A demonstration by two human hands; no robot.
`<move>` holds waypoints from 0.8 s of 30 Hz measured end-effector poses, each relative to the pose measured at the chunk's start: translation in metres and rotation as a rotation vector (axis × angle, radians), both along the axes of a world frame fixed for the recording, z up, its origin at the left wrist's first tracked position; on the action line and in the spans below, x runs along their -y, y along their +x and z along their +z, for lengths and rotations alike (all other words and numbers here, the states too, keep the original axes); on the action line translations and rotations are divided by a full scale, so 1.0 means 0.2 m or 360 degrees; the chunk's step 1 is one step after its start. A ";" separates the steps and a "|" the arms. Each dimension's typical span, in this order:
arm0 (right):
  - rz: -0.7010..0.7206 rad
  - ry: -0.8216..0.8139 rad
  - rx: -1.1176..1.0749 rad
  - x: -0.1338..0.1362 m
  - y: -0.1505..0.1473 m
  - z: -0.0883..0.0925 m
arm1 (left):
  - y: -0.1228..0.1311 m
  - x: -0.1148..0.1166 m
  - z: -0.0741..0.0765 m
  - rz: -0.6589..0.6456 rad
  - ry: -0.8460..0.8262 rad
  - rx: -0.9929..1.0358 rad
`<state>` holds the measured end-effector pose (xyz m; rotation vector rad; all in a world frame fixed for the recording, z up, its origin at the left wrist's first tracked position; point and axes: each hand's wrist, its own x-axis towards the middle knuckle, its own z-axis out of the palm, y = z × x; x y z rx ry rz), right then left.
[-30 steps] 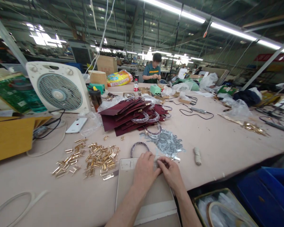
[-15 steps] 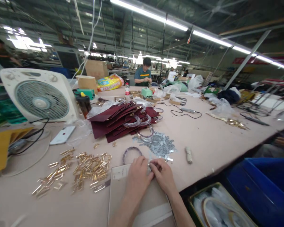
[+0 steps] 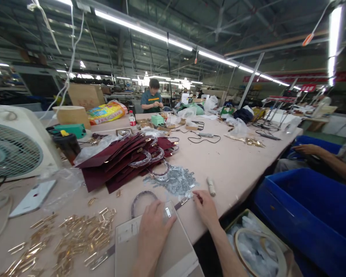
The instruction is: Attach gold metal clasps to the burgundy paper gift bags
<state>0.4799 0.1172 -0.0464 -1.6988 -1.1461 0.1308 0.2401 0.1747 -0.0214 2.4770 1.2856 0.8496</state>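
Note:
My left hand [image 3: 152, 230] lies on a beige board [image 3: 178, 246] at the table's near edge. Its thumb and forefinger pinch a plastic-wrapped bag handle [image 3: 140, 197] where a small silver plate [image 3: 168, 212] sits on it. The handle's gold-tipped end [image 3: 182, 201] pokes out to the right. My right hand [image 3: 206, 207] is apart from the left, fingers curled down at the near edge of a heap of silver plates [image 3: 175, 180]. What its fingertips hold is hidden. A small pale roll [image 3: 211, 186] lies just beyond it.
A stack of burgundy bags [image 3: 121, 159] sits behind the plates, with gold clips [image 3: 75, 234] scattered at left. Further left are a phone [image 3: 31, 198] and a fan [image 3: 14, 148]. Blue crate [image 3: 311, 207] and a box of handles [image 3: 256, 246] stand at right. One person [image 3: 151, 100] sits far off; another's arm [image 3: 325, 157] reaches in from the right.
The view has swung right. My hands have separated: the right has moved away toward the silver plates, while the left stays on the handle.

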 end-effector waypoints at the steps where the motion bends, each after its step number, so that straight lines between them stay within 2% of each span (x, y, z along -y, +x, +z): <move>1: 0.0043 -0.0024 0.0038 0.00 0.01 0.00 | 0.00 0.00 0.00 0.0000 -0.0007 0.0008; 6: 0.0060 -0.0115 0.0176 -0.02 0.01 -0.05 | -0.03 0.01 0.02 -0.0070 -0.0166 0.0086; 9: 0.0049 -0.0149 0.0245 -0.02 0.02 -0.08 | -0.11 0.02 0.04 -0.0161 -0.0232 0.0154; 11: 0.0057 -0.0185 0.0299 -0.02 0.02 -0.09 | -0.19 0.02 0.05 -0.0179 -0.0175 0.0189; 16: 0.0051 -0.0249 0.0374 -0.01 0.04 -0.10 | -0.48 0.04 0.03 0.0003 0.0032 0.0258; 19: 0.0038 -0.0274 0.0410 -0.01 0.04 -0.10 | -0.62 0.06 -0.01 0.0114 0.0027 0.0320; 21: 0.0025 -0.0282 0.0425 -0.01 0.03 -0.10 | -0.68 0.09 -0.04 0.0143 -0.0026 0.0363; 24: -0.0013 -0.0284 0.0360 -0.01 0.03 -0.10 | -0.70 0.12 -0.06 0.0151 -0.0093 0.0414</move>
